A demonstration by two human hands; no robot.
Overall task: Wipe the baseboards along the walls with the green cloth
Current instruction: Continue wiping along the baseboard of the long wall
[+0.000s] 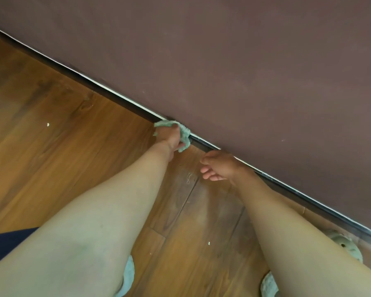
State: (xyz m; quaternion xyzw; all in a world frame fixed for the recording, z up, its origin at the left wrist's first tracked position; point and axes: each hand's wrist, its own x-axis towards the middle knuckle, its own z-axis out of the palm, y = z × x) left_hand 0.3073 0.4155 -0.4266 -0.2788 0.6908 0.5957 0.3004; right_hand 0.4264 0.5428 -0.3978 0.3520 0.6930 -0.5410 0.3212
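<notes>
**Maroon wall (244, 61), wooden plank floor (62, 136): green cloth at the skirting**

We look down at the corner where the matte maroon wall meets the brown wood floor. The dark baseboard (201, 144), edged on top by a thin white line, runs diagonally through the view from upper left to lower right.

The crumpled green cloth (183, 133) is bunched into a short roll. Its long axis follows the baseboard, one end pointing up-left along the strip and the other drooping toward the floor.

Our left hand (169, 137) grips the cloth with the fingers curled into it, pressing it against the baseboard's top edge and face. Our right hand (221, 166) holds nothing. Its fingers are loosely curled, and it sits just beside the baseboard, down-right of the cloth. Whether it touches the floor or the strip we cannot tell.

The cloth lies under and around the left hand, on the wall side of it. It is near the right hand but not touching it.

A pale loose thread (189, 179) lies on the floor between our forearms, and white specks dot the planks. Pale fuzzy slippers (128, 273) show at the bottom edge.
</notes>
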